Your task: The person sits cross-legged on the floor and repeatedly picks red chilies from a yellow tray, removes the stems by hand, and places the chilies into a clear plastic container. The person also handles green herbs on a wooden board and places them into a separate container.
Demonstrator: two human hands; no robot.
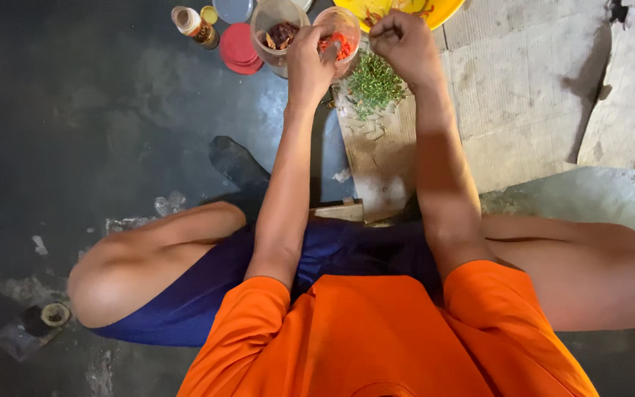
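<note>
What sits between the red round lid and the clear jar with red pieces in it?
In the head view, a clear plastic jar holding dark dried pieces stands between the red round lid and the clear jar of red pieces, where the left hand reaches.

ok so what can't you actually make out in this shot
- Head view, right hand: closed into a fist; anything pinched inside is hidden by the fingers.
- Left hand: covers part of the clear jar of red pieces.
- Yellow bowl: cut off by the top edge; contents mostly unseen.
- Jar of dark pieces: contents too small to identify.
- Green stems: species unclear.
</note>
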